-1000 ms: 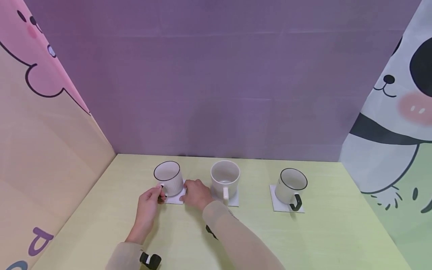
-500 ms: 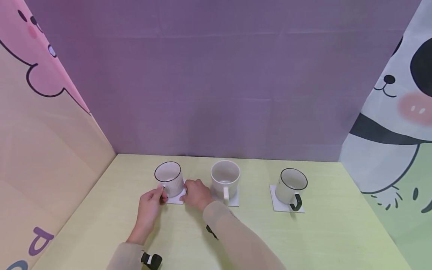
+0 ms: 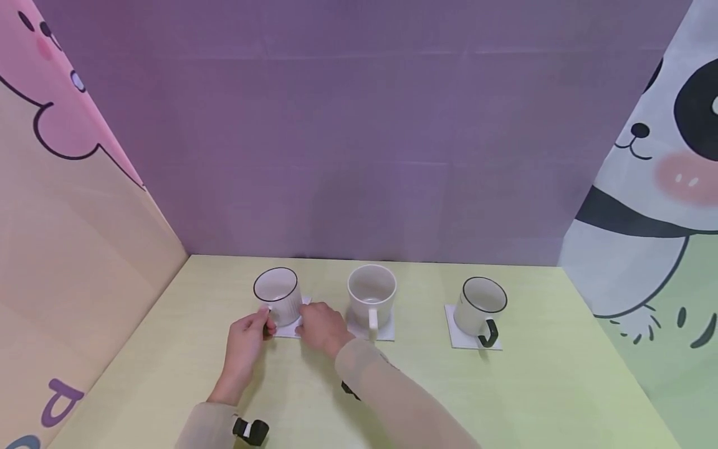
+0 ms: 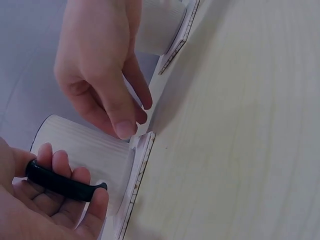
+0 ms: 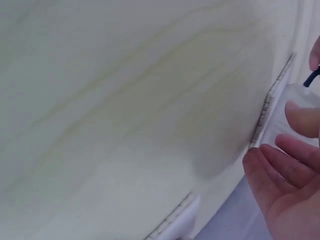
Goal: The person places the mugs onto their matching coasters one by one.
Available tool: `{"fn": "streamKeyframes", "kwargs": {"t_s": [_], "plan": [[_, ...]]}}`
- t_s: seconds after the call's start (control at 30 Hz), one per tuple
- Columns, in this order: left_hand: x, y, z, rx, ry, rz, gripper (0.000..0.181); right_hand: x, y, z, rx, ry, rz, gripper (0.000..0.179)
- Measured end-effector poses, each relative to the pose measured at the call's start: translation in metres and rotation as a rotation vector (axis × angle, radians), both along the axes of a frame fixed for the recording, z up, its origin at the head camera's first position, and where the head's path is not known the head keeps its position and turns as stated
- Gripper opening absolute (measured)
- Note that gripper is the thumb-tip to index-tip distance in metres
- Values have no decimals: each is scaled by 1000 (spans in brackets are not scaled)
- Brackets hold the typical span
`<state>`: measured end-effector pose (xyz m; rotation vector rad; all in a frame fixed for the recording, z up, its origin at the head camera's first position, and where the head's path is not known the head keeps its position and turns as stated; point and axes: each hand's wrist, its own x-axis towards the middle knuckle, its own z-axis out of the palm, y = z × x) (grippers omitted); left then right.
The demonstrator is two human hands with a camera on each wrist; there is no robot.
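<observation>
At the left of the head view stands a white ribbed mug (image 3: 288, 307) with a dark rim, on a square white coaster (image 3: 288, 333). My left hand (image 3: 245, 346) grips its black handle (image 4: 60, 184), fingers curled round it in the left wrist view. My right hand (image 3: 324, 327) is at the coaster's right side, thumb and fingers loosely bent beside the mug's base. In the right wrist view its fingertips (image 5: 253, 155) are right at the coaster edge (image 5: 264, 117), with nothing held between them.
Just right of my right hand, a plain white mug (image 3: 373, 293) stands on another coaster (image 3: 387, 333). Farther right, a white mug (image 3: 477, 315) with dark rim and black handle sits on a third coaster (image 3: 459, 340). A purple backdrop (image 3: 359, 137) rises behind the table (image 3: 538, 374).
The head view has shifted a little, so everything sits slightly further left. My right hand has edged slightly left toward the mug; my left hand keeps its grip on the handle.
</observation>
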<state>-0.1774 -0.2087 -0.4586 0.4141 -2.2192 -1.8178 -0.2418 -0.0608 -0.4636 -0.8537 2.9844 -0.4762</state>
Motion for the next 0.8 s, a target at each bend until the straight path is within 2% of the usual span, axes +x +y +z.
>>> {"fn": "streamKeyframes", "kwargs": {"t_s": [0.37,0.63,0.8], "plan": [[-2,0,1,-22,-13,-8,41,17,11,23,-8,104,56,13],[-1,2,0,-41,-9,3,43,36,25,44,-55,149,117,20],[0,1,1,-46,-16,1,43,46,31,57,-77,227,134,24]]}}
